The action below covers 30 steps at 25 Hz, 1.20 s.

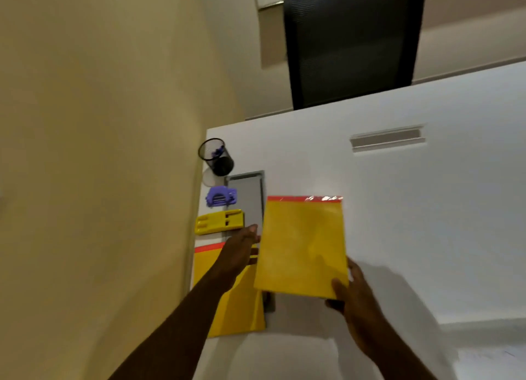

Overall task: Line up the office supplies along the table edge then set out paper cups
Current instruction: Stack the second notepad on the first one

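White table (398, 194), smooth top, fitted with a long recessed grey cable slot (387, 138). Black mesh-backed office chair (353, 41) placed behind its far edge. Beige wall (99, 123) seen along the table's left side. Soft, even indoor light.

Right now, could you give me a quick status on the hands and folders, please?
Right hand grips yellow folder, left hand steadies its edge. Second folder lies at table edge. No cups in view.

Head cam, steep down, table (398, 209) close
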{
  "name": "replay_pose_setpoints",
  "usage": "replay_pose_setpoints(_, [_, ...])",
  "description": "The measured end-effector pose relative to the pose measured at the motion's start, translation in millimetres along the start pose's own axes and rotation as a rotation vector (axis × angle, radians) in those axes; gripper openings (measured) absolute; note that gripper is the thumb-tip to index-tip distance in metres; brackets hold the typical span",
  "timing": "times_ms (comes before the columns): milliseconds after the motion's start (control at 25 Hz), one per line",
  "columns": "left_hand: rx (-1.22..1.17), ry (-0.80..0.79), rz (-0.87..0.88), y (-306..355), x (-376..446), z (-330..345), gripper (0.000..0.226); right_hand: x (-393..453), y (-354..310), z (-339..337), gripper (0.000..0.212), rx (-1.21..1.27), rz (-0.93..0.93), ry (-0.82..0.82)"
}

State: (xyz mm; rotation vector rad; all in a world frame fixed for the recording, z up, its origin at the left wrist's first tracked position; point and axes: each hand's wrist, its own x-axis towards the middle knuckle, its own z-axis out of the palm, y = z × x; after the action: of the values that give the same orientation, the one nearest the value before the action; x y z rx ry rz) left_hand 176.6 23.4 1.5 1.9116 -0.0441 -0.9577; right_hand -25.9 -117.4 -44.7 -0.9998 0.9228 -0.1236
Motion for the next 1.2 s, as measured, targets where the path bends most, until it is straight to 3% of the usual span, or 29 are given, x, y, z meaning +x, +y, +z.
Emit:
replay_pose_setpoints(160, [0.104, 0.239, -0.065, -41.6, -17.8, -46.3, 0.041, -12.6, 32.6, 54.5, 0.045, -0.283, 0.149, -0.195])
replay_pose_setpoints(400, [0.218, 0.43, -0.198, -92.9, -15.3, -72.7, 0.046, 13.1, 55.1, 92.5, 0.036, -0.997, -0.057, -0.189])
replay_pose_setpoints(520, [0.262, 0.474, -0.236, -104.2, -7.7, -76.9, 0.051, 19.2, 62.0, 104.4, 0.034, -1.222, -0.101, -0.226])
replay_pose_setpoints(800, [0.469, 0.46, -0.288, -116.3, 1.5, -79.6, 0.059, 18.8, 80.1, 123.1, 0.035, -1.282, -0.162, -0.218])
replay_pose_setpoints(1200, [0.492, 0.509, -0.254, -119.7, 7.3, -75.5, 0.065, 26.6, 79.4, 124.8, 0.047, -1.148, -0.24, -0.221])
